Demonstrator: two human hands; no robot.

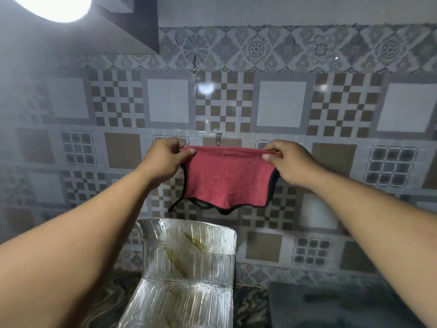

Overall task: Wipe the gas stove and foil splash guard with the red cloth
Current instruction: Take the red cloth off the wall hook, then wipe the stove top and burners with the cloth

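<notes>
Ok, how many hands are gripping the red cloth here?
2. The left hand pinches the red cloth at its top left corner, the right hand at its top right, above the foil splash guard.

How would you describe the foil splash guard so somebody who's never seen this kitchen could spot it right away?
Start at the patterned tiled wall and drop below the red cloth stretched between both hands. The foil splash guard stands there on the marbled counter. It is the only shiny, ribbed silver panel, folded and streaked with yellowish grease.
</notes>
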